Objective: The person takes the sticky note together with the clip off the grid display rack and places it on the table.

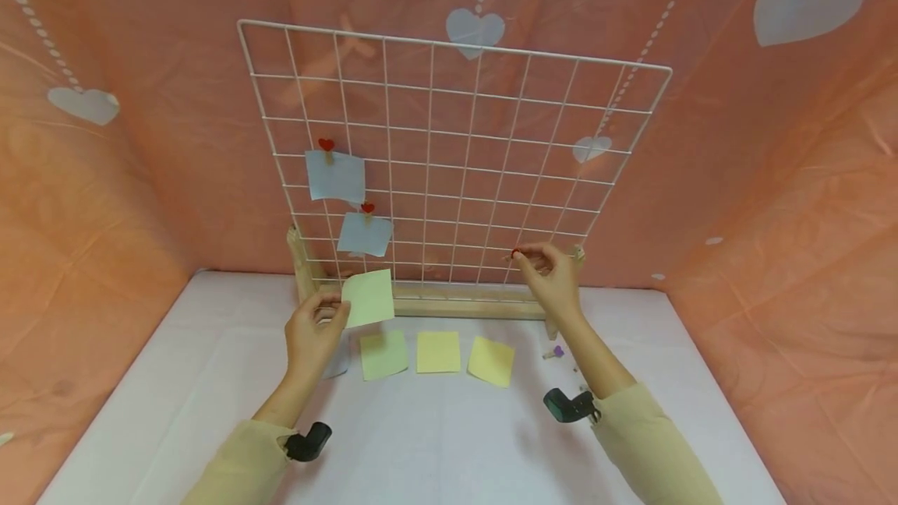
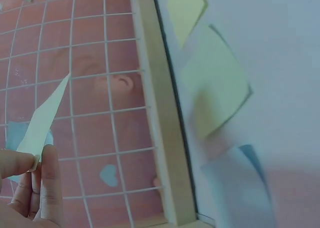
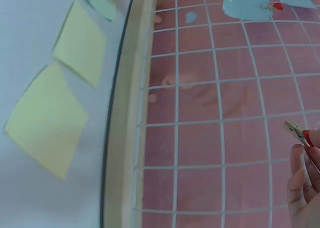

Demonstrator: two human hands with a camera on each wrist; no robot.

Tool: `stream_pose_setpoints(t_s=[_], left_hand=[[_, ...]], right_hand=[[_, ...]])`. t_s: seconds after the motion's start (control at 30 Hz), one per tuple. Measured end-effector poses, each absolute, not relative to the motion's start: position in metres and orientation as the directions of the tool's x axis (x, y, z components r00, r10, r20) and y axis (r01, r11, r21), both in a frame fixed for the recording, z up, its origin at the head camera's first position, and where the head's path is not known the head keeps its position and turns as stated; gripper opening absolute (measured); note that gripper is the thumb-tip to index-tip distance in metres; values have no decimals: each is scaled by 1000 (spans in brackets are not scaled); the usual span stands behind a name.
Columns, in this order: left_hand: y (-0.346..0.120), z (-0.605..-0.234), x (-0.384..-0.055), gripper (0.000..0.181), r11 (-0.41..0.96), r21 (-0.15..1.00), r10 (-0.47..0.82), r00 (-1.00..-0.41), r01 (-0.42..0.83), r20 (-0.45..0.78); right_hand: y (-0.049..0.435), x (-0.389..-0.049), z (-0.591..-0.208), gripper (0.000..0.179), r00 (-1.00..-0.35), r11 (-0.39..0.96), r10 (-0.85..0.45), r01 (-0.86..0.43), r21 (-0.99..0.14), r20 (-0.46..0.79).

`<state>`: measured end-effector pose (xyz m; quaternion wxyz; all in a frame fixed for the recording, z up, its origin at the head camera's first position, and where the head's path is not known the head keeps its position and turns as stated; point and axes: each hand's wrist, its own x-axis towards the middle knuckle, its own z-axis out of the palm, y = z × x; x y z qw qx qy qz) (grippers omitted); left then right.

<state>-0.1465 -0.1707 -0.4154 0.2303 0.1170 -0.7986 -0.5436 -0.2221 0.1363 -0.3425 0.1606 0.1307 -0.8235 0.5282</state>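
Observation:
My left hand (image 1: 313,333) pinches a pale green sticky note (image 1: 369,298) by its left edge, in front of the lower left of a white wire grid (image 1: 456,148). In the left wrist view the note (image 2: 45,120) appears nearly edge-on between thumb and fingers. At the grid's lower right, my right hand (image 1: 556,280) pinches a small wooden clothespin with a red heart; the right wrist view shows the clothespin (image 3: 296,131) with its wooden end pointing away from the fingers. Two blue notes, an upper one (image 1: 335,178) and a lower one (image 1: 365,235), hang on the grid under red-heart clothespins.
A wooden stand (image 1: 463,308) holds the grid on the white table (image 1: 435,443). Before it lie a green note (image 1: 384,355), two yellow notes (image 1: 438,353) and a partly hidden blue note (image 1: 338,361). A purple clothespin (image 1: 557,351) lies near the right forearm.

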Motion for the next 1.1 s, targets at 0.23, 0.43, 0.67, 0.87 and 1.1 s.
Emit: stream_pose_setpoints(t_s=[0.23, 0.43, 0.67, 0.87, 1.1], left_hand=[[-176, -431, -132, 15, 390, 921, -452, -872, -4, 187], [-182, -444, -121, 15, 409, 912, -456, -871, -21, 184], [-186, -451, -115, 15, 402, 914, -467, -870, -47, 160], [-189, -454, -111, 16, 397, 916, -456, -878, -55, 145], [-194, -458, -103, 17, 418, 903, -431, -897, -102, 98]], right_hand=[[165, -229, -381, 21, -923, 504, -11, -338, -795, 385], [183, -224, -399, 21, -931, 558, 23, -291, -777, 365], [193, -220, -411, 24, -947, 590, 20, -248, -769, 321], [202, -214, -424, 20, -947, 605, 30, -239, -760, 321], [214, -205, -439, 19, -952, 605, 21, -230, -762, 304]])
